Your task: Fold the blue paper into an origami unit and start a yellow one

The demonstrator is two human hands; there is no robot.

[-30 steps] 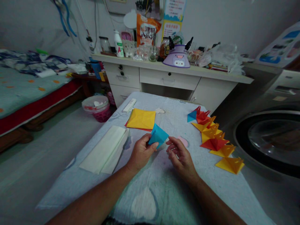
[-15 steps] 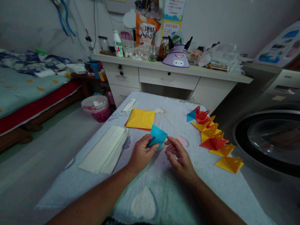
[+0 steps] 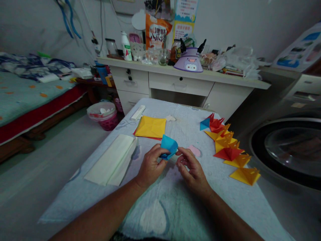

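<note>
A folded piece of blue origami paper (image 3: 169, 144) is held above the cloth-covered table, its right side curved. My left hand (image 3: 151, 166) pinches its lower left part between thumb and fingers. At the paper's right edge is my right hand (image 3: 192, 169), index fingertip against the corner, thumb and other fingers apart and loosely bent. Just beyond lies a stack of square paper (image 3: 151, 127), yellow on top with red showing beneath. On the right stands a row of folded paper pieces in yellow, red and blue, among them a red one (image 3: 229, 154) and a yellow one (image 3: 245, 176).
A pale folded cloth or paper packet (image 3: 110, 162) lies left of my hands, with a small white box (image 3: 138, 113) farther back. Past the table stands a white desk (image 3: 180, 82) crowded with items. A pink bin (image 3: 107, 122) is on the floor, a washing machine (image 3: 296, 140) at right.
The blue paper's right side has bent into a curve, and its corner has shifted slightly left. My left fingers have moved further over it; my right hand is nearly still.
</note>
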